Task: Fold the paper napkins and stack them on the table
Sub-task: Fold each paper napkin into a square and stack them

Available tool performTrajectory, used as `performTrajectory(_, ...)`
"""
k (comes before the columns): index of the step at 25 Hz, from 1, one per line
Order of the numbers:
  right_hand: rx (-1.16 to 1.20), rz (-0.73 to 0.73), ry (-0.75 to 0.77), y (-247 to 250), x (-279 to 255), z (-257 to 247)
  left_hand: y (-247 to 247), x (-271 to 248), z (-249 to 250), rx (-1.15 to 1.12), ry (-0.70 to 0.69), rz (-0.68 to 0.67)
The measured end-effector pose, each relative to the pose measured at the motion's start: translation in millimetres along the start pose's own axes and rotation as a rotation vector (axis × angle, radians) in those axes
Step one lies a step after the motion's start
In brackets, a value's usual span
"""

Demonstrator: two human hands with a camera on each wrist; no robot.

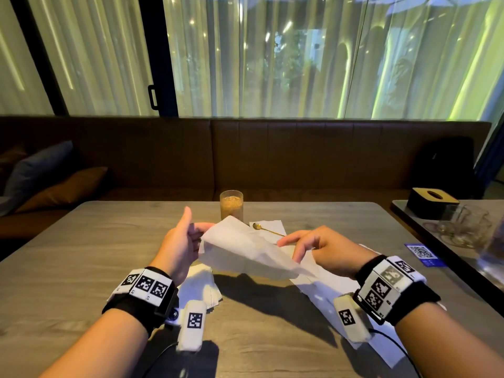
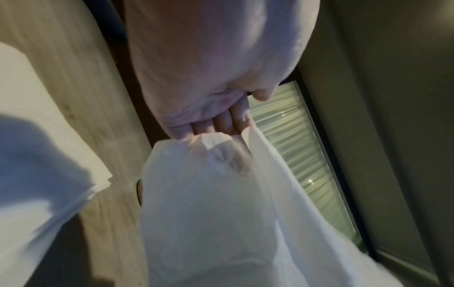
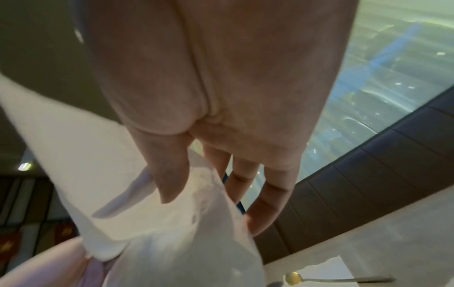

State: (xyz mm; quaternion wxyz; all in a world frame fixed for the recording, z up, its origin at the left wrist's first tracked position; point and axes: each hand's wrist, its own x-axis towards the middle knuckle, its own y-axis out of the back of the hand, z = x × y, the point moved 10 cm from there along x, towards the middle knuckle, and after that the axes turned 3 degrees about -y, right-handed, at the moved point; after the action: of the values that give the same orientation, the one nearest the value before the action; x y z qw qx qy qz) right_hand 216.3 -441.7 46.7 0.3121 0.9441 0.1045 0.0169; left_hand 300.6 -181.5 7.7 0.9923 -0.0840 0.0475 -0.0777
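Observation:
A white paper napkin (image 1: 240, 249) hangs in the air over the wooden table (image 1: 109, 241), held between both hands. My left hand (image 1: 195, 230) has its thumb raised and its straight fingers (image 2: 221, 124) lying behind the napkin's (image 2: 221, 213) left edge. My right hand (image 1: 290, 251) pinches the napkin's right part, with the thumb (image 3: 172, 184) on the near side of the napkin (image 3: 184, 242) and the fingers behind it. A stack of folded napkins (image 1: 201, 287) lies under my left wrist. Flat unfolded napkins (image 1: 321, 287) lie under my right wrist.
A glass with a brown drink (image 1: 231, 204) stands just beyond the hands. A gold spoon (image 1: 266, 229) lies on another napkin beside it. A blue QR card (image 1: 422, 253) is at the table's right edge. A side table carries a black tissue box (image 1: 432, 203) and empty glasses (image 1: 463, 222).

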Motion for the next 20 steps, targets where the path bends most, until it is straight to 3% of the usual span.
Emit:
performTrajectory(4,-0.245,-0.066,-0.023,-17.8,-4.8,-4.4,3.1,0.4,7.5,0.089,-0.075,0.048)
performTrajectory(17,-0.369,-0.28,-0.137,-38.3,-12.0,7.0,-8.9,-19.8,49.5,0.368,-0.3,-0.134)
performTrajectory(20,-0.326,-0.243,-0.137,-30.3,-7.7,1.9,-13.8,-27.9,66.1,0.431,-0.369,-0.172)
